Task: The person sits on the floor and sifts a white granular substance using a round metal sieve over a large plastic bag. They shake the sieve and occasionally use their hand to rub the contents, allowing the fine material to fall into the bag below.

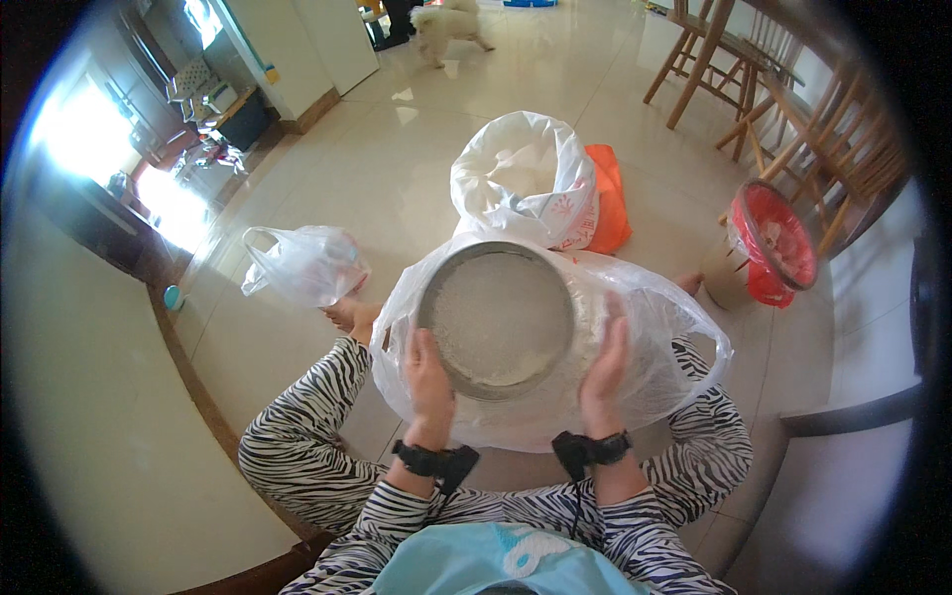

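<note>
A round metal sieve [497,320] with pale powder on its mesh is over a large translucent plastic bag [662,335] between my legs. My left hand [431,383] is against the sieve's lower left rim, fingers pointing up. My right hand [606,364], slightly blurred, is raised with its palm towards the sieve's right side; a gap shows between them. Whitish powder shows in the bag around the sieve. Just beyond stands an open white woven sack [528,171] holding pale contents, with an orange bag [610,201] beside it.
A tied white plastic bag [316,264] lies near my left foot. To the right stands a bin lined with red plastic [777,242], close to wooden chairs [699,59]. A white dog [450,30] and part of a person in dark clothing are at the top.
</note>
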Motion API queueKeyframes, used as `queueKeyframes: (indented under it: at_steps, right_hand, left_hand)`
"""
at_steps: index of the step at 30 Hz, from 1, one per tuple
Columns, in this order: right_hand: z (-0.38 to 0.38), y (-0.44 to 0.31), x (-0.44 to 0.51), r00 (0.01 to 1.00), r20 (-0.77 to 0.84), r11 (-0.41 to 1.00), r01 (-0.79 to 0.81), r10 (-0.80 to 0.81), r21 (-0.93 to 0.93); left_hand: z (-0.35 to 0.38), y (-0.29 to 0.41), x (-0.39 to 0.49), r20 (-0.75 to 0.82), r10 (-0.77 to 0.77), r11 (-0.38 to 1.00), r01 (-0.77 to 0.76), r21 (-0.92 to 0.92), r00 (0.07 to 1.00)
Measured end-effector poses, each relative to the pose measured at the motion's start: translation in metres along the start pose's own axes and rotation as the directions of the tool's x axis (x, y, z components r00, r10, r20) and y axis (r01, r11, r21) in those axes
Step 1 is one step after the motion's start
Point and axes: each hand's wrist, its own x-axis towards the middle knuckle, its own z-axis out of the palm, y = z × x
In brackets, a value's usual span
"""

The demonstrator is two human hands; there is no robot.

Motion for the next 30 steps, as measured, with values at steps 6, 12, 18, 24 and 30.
queueKeyframes:
  at_steps: [6, 12, 18, 24, 30]
  right_hand:
    - [-0.008, 0.010, -0.001, 0.996, 0.082, 0.999, 0.030, -0.032, 0.025]
    - [-0.014, 0.017, -0.003, 0.990, 0.138, 0.999, -0.040, 0.038, 0.009]
    - [-0.024, 0.021, 0.000, 0.988, 0.154, 0.986, -0.045, 0.020, 0.158]
    - [-0.013, 0.026, -0.016, 0.989, 0.143, 0.999, -0.047, 0.043, 0.026]
    - [-0.015, 0.032, -0.024, 0.975, 0.174, 0.988, -0.148, 0.140, 0.033]
  left_hand:
    - [-0.005, -0.005, 0.004, 0.123, -0.010, 0.999, 0.015, -0.042, 0.992]
    - [-0.004, -0.007, -0.001, 0.128, 0.029, 0.999, -0.023, -0.048, 0.991]
    - [0.002, -0.002, -0.003, 0.028, 0.085, 0.992, -0.087, 0.095, 0.996]
    - [0.004, 0.000, -0.006, 0.086, 0.001, 0.999, 0.004, -0.053, 0.996]
    - [0.014, 0.006, -0.012, 0.164, 0.315, 0.799, -0.354, 0.487, 0.935]
